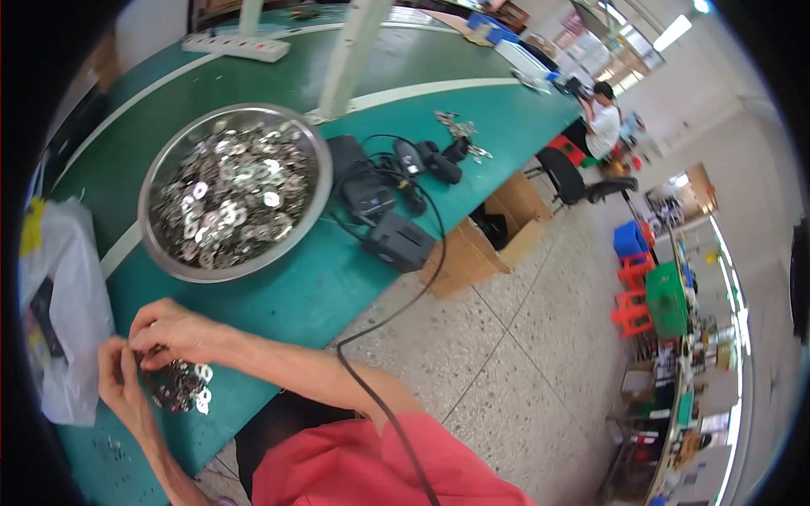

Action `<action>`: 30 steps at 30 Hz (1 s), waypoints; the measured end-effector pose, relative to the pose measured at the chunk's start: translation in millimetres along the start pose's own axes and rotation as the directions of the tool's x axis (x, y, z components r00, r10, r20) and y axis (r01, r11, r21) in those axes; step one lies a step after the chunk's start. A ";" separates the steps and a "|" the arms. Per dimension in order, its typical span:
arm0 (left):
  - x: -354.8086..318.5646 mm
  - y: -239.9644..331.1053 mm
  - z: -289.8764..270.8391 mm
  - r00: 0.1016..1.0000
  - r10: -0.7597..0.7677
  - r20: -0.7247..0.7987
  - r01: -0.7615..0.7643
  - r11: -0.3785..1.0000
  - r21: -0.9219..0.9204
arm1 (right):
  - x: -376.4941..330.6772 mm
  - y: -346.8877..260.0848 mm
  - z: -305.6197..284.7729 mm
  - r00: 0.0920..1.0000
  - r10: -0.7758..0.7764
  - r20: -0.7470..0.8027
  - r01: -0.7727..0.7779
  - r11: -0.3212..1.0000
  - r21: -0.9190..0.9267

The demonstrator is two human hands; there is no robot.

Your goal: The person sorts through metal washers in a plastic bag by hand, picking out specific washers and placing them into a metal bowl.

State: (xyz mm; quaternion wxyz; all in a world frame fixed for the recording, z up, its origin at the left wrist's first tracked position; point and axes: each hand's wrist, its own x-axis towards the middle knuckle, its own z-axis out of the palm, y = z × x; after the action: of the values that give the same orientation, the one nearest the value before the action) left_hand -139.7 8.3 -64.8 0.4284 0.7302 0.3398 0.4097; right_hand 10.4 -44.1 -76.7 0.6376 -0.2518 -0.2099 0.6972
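My right hand (175, 334) and my left hand (123, 381) meet at the near left of the green table, fingertips pinched close together. What they pinch is too small and too covered to make out. Just beneath them lies a small heap of shiny flat metal pieces (202, 396) with holes, partly hidden by the fingers. Beyond my hands stands a wide steel bowl (152, 240), filled with many similar small metal pieces (232, 198).
A white plastic bag (80, 295) sits left of my hands. Black electronic devices with cables (396, 240) lie right of the bowl; one cable (380, 325) hangs over my arm. An open cardboard box (460, 261) stands on the floor. Farther off, a person (603, 126) sits at the table.
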 end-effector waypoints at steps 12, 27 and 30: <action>-4.4 2.1 3.0 0.995 -0.030 0.094 0.033 0.999 -0.027 | -8.9 -5.2 -3.8 0.997 0.005 -0.082 -0.001 0.999 0.045; -5.7 -4.0 -0.3 0.996 0.027 0.080 -0.025 0.999 -0.023 | -4.7 -7.6 -3.5 0.992 0.023 -0.128 -0.011 0.996 0.090; -6.7 -0.7 4.2 0.999 0.033 -0.025 -0.032 0.999 0.028 | -2.2 -5.6 -6.1 0.996 0.069 -0.058 -0.061 0.989 0.134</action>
State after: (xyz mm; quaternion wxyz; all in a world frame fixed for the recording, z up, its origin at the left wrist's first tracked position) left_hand -139.0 1.5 -68.7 0.4070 0.7362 0.3389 0.4212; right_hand 18.7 -46.0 -77.9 0.6360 -0.2375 -0.1349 0.7217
